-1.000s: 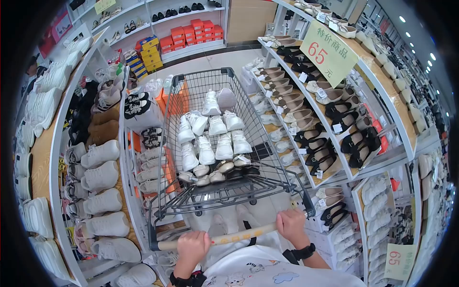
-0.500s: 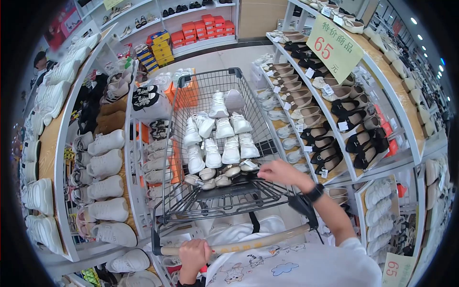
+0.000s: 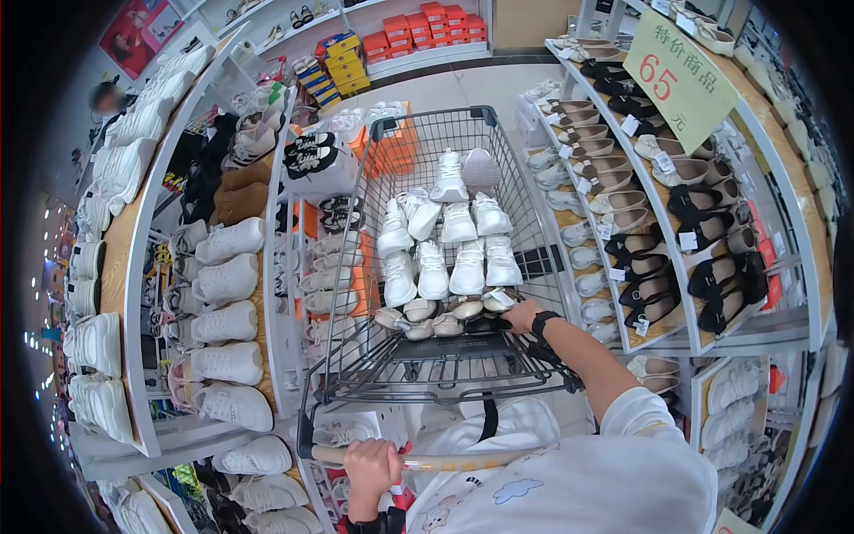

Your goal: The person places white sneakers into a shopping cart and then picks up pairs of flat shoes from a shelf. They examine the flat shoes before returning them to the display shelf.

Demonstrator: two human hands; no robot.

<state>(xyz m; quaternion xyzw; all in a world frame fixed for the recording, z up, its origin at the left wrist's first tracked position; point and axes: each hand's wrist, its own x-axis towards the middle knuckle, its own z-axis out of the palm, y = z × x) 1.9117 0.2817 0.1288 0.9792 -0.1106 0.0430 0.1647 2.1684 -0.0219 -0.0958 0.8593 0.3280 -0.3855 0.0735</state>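
Observation:
My left hand [image 3: 372, 466] is wrapped round the tan handle bar [image 3: 471, 461] of a grey wire shopping cart [image 3: 418, 114]. Inside the cart, white sneakers [image 3: 468, 267] stand in rows, toes toward me. Nearer to me lies a row of small pale flat shoes [image 3: 418, 310], with a dark shoe [image 3: 485, 326] at its right end. My right hand [image 3: 525, 315] reaches into the cart there, its fingers curled against that end of the row. Whatever is between those fingers is hidden.
White sneakers [image 3: 229, 320] fill the left shelves. Black and beige flats [image 3: 654, 294] line the right rack, under a yellow price sign [image 3: 680, 82]. Orange-red shoe boxes [image 3: 425, 28] are stacked at the back. Another person [image 3: 107, 100] is at the far left.
My right hand has moved down and forward to the flat shoes. The view has shifted, so the cart appears farther right. My left hand stays on the handle bar.

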